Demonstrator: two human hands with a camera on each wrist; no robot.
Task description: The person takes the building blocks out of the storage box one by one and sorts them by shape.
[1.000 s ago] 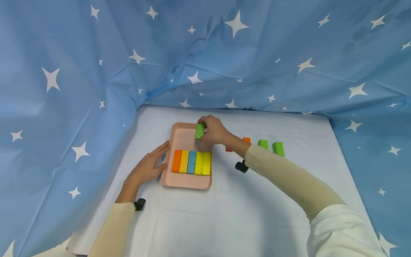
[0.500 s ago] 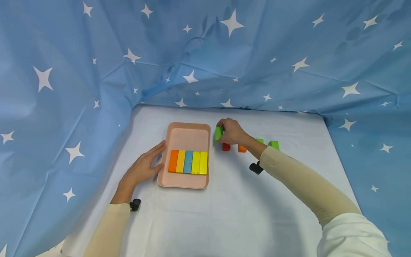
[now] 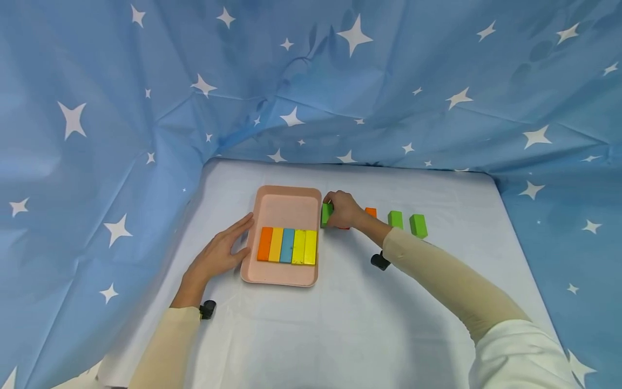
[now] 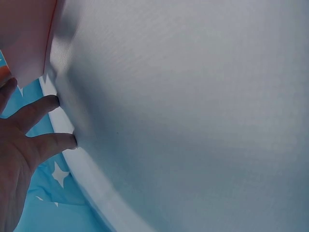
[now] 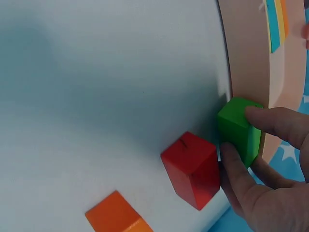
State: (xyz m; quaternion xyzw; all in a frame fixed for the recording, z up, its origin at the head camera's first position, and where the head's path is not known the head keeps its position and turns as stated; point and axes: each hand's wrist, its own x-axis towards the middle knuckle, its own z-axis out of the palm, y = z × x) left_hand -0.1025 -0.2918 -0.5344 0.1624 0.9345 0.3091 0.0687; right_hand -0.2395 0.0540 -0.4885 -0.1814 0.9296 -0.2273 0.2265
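- Blue cloth (image 3: 311,81) with white stars rises behind the white table (image 3: 359,335) and along both sides of it on my head feed
- I see the person's right hand (image 3: 344,209) pinching a green block (image 5: 239,130), thumb and fingers on opposite sides of it
- That green block is just outside the tray (image 3: 286,208), by its right wall; I cannot tell whether it touches the wall or the table
- From the right wrist I get a red block (image 5: 190,169) close beside those fingers, seemingly standing on end; from the head it is mostly hidden by the hand
- Farther right I make out an orange block (image 3: 371,212), then two more green ones, the inner one (image 3: 396,219) and the outer one (image 3: 418,226), set apart from each other
- I have the left hand (image 3: 218,256) spread, thumb well away from the fingers, at the tray's left rim
- Inside the tray I count five blocks lying side by side: orange (image 3: 264,243), amber (image 3: 275,245), blue (image 3: 286,246) and two yellow (image 3: 298,247)
- Each wrist carries a small black camera (image 3: 208,309), next to a beige sleeve (image 3: 165,346)
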